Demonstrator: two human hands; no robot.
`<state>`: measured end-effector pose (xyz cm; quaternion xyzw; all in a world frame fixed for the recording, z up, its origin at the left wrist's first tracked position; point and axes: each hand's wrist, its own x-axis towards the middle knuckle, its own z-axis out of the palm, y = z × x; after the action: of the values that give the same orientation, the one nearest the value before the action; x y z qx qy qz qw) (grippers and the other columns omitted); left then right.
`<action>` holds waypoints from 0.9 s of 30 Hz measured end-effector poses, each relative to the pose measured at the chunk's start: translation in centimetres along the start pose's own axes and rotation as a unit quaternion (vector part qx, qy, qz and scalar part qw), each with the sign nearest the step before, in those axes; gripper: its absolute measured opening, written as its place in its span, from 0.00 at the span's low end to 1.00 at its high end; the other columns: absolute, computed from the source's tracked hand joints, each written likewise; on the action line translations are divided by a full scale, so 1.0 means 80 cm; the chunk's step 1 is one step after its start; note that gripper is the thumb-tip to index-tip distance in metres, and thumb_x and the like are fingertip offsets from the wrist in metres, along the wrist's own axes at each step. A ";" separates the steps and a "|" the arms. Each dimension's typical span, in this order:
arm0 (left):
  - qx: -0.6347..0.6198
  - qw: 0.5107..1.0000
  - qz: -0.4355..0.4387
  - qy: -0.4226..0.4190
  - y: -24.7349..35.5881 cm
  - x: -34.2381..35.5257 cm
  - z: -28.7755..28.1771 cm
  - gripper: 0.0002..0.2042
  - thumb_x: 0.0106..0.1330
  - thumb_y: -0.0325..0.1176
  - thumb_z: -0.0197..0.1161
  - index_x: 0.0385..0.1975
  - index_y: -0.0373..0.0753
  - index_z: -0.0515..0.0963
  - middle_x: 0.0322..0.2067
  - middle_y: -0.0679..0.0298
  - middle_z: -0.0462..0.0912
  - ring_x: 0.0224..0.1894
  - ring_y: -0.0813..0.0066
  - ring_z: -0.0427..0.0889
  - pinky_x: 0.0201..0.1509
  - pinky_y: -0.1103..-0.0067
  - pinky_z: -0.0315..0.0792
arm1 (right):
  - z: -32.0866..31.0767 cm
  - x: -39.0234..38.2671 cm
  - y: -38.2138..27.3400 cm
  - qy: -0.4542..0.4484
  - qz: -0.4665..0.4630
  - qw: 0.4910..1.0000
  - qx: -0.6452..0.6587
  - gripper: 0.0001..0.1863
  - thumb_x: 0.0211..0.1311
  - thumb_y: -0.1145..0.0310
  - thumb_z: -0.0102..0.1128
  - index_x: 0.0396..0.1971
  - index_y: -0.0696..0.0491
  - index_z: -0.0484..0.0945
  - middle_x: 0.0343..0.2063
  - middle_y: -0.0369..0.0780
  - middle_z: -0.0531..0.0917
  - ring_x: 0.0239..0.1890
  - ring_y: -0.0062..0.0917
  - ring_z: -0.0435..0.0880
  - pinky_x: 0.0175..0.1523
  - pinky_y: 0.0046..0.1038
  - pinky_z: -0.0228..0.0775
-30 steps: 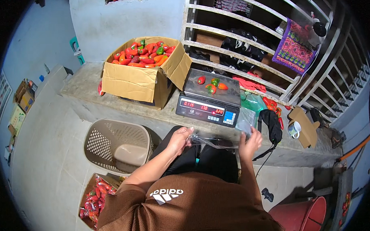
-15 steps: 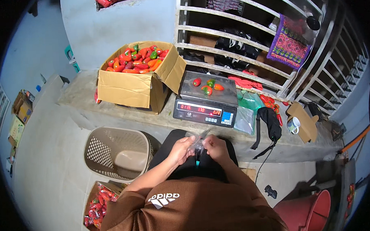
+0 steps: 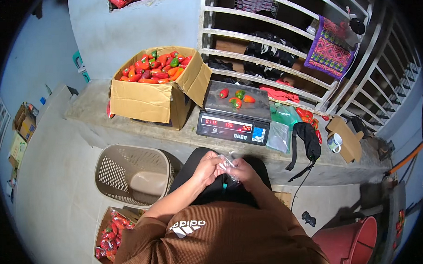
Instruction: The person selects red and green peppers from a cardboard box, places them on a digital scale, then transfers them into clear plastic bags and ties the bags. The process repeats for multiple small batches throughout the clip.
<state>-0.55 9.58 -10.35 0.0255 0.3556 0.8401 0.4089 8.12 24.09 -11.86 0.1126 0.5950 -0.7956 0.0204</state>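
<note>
Above the lap, near the scale's front edge, L hand (image 3: 209, 168) and R hand (image 3: 242, 171) are close together w/ a clear bag (image 3: 228, 161) between them. L grip: thumb & fingers pinched on one side of the bag, approx. no gap. R grip: likewise pinched, on the other side; exact finger positions can't be told, bag is crumpled & small. Can't tell which end of the bag is up.

Just beyond, on the ledge (image 3: 85, 104), sits the scale (image 3: 234, 114), display lit red, w/ 4 small peppers (image 3: 249, 99) on its plate, mixed red/orange/green. L of scale: box (image 3: 141, 103) full of peppers, mostly red, a few green, flaps folded out. R of scale: flat plastic (image 3: 278, 137), green bag (image 3: 286, 114), black pouch (image 3: 307, 140) w/ strap hanging over the edge, then mug (image 3: 334, 143) by a cardboard pc (image 3: 350, 141).

On the floor, L side: basket (image 3: 143, 183); below it, bagged red peppers (image 3: 113, 233) in a carton. Lower R: red bin (image 3: 339, 244).
</note>
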 end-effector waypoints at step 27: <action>0.310 0.928 -0.105 -0.178 0.025 -0.011 -0.008 0.05 0.58 0.33 0.59 0.27 0.41 0.71 0.16 0.75 0.66 0.14 0.88 0.59 0.15 0.88 0.48 | -0.007 0.013 -0.026 -0.064 0.083 0.916 0.386 0.17 0.58 0.63 0.47 0.37 0.63 0.71 0.38 0.46 0.76 0.40 0.33 0.76 0.45 0.32 0.69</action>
<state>-1.51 7.75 -9.40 0.2625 0.5202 0.6221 0.5230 6.88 25.32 -10.29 0.1098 0.2270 -0.9644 0.0794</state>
